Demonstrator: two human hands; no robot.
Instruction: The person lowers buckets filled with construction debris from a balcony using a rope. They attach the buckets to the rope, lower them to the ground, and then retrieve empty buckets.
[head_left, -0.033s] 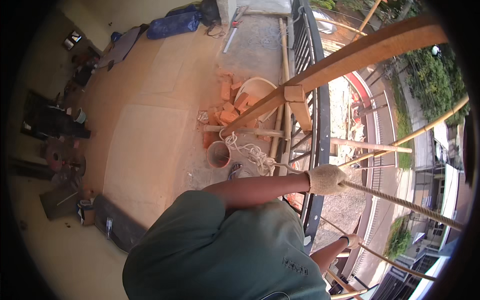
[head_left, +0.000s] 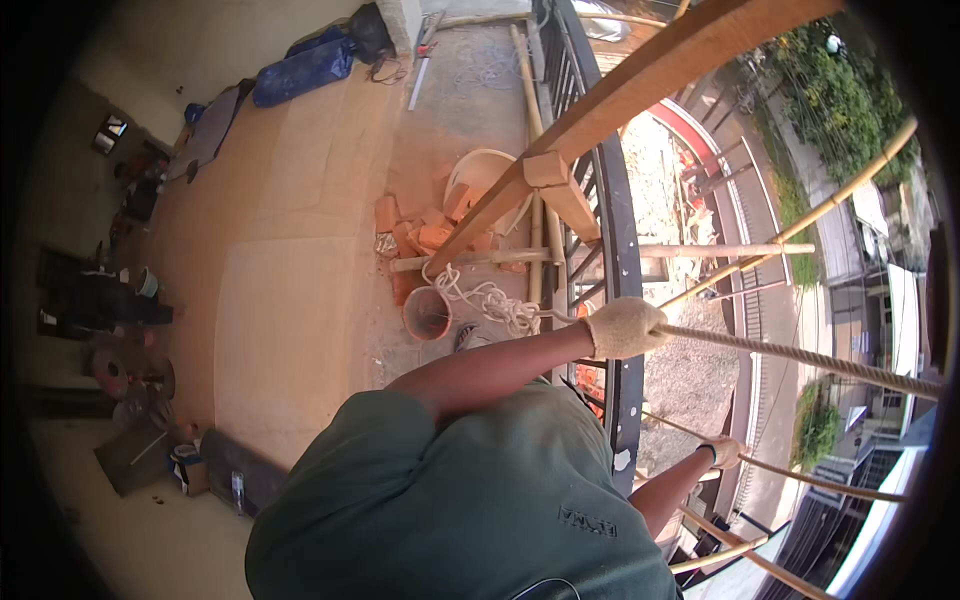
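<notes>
Moved right grip [head_left: 722,452] further out past the railing since the earlier frame; swung view slightly, leaving left grip [head_left: 628,328] at the railing. Counting two hands, two rope runs.

Left: wearing one beige knit glove, clamped around one thick tan twisted rope [head_left: 800,358]. Running from the fist out over the street to the right, also back to one tangled heap of off-white rope [head_left: 495,308] on the floor.

Right: looking closed on one thinner tan rope [head_left: 820,483], outside the railing, below the left. Showing one dark wristband; too small to read each finger. Can't tell if joined to the thick run.

Between room and street: one black metal railing [head_left: 622,262] with a flat top bar. Slanting above it, one long brown squared timber beam [head_left: 655,80], with one short wooden block [head_left: 545,170] against its side. Crossing the railing: one pale round pole [head_left: 700,250]. Further out: one long yellow bamboo pole [head_left: 845,187].

On the floor near the rope heap: one reddish round bucket [head_left: 430,289], one sandalled foot [head_left: 467,335] just beside, one cream round basin [head_left: 490,170], at least five orange bricks [head_left: 437,237] beside and in it. Further back: one blue wrapped bundle [head_left: 305,75].
</notes>
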